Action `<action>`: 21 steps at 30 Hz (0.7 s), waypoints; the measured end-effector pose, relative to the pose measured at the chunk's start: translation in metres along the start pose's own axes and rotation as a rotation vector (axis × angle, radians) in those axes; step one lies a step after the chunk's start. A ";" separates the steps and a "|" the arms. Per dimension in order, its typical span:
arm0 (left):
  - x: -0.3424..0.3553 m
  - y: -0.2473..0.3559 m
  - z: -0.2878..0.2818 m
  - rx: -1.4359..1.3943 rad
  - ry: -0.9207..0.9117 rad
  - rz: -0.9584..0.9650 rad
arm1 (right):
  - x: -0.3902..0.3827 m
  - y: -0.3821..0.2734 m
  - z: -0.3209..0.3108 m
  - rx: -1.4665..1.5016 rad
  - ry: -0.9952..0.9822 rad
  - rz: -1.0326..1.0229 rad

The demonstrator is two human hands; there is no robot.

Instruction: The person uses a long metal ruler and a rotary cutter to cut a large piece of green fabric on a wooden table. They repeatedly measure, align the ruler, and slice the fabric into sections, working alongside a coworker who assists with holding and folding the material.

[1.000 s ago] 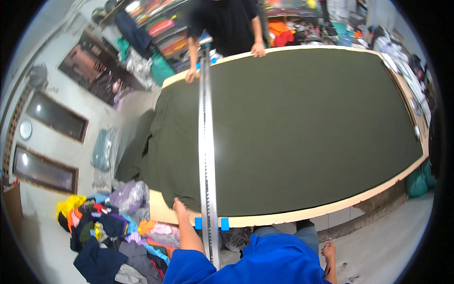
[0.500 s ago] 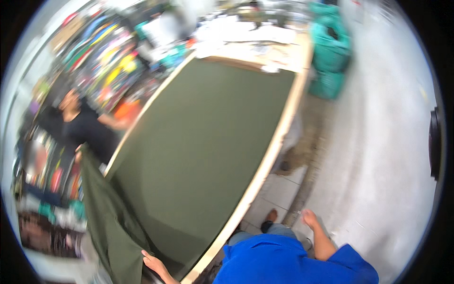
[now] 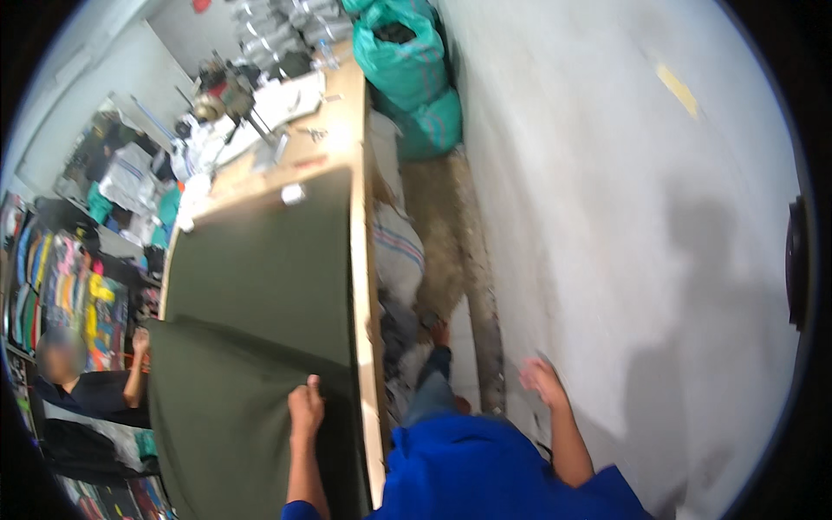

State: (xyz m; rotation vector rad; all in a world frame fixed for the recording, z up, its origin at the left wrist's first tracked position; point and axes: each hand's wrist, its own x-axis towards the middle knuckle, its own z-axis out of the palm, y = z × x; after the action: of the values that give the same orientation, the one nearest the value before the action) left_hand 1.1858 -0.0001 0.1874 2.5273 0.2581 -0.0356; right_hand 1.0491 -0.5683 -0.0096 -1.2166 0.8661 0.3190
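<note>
My left hand [image 3: 306, 406] is closed on the edge of a dark green fabric sheet [image 3: 225, 407], its thumb pointing up. The sheet's far edge is lifted, and the same dark green cloth [image 3: 260, 251] lies flat beneath and beyond it. Across the table, at the left, a co-worker's hand [image 3: 141, 341] is at the other corner of the sheet. My right hand [image 3: 543, 381] hangs at my right side by the wall, holding nothing, with its slightly blurred fingers loosely apart.
The long wooden table [image 3: 362, 303] has papers, tools and a white bundle at its far end. Green sacks [image 3: 399, 56] and a pale striped sack [image 3: 397, 256] border the narrow walkway. A white wall [image 3: 589, 217] runs along my right; stacked fabrics [image 3: 78, 295] fill the left.
My left hand and the co-worker have carried the sheet's edge toward the table's far end, covering more of the flat cloth. My view has turned, and I have stepped forward along the table.
</note>
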 end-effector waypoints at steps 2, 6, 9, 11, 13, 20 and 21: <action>0.053 -0.015 0.029 0.015 -0.032 -0.044 | 0.005 0.010 -0.003 -0.037 0.038 0.081; 0.076 -0.030 0.065 -0.097 -0.153 -0.113 | 0.026 0.011 -0.002 0.042 0.074 0.188; 0.091 -0.033 0.077 -0.159 -0.133 -0.329 | 0.049 -0.029 0.016 -0.005 0.152 0.272; 0.107 -0.028 0.073 -0.157 -0.126 -0.425 | 0.091 -0.072 0.037 -0.148 0.190 0.286; 0.119 -0.039 0.069 -0.135 -0.102 -0.397 | 0.155 -0.123 0.066 -0.234 0.150 0.062; 0.131 -0.012 0.017 -0.588 0.779 -0.690 | 0.312 -0.377 0.382 -0.358 -0.271 -0.301; 0.133 0.006 0.005 -0.579 0.893 -0.722 | 0.320 -0.397 0.441 -0.428 -0.383 -0.392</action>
State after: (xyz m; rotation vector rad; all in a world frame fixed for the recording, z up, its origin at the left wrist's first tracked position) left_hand 1.3180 0.0152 0.1754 1.6167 1.2977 0.7709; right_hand 1.6911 -0.3784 0.0671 -1.6208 0.2195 0.4123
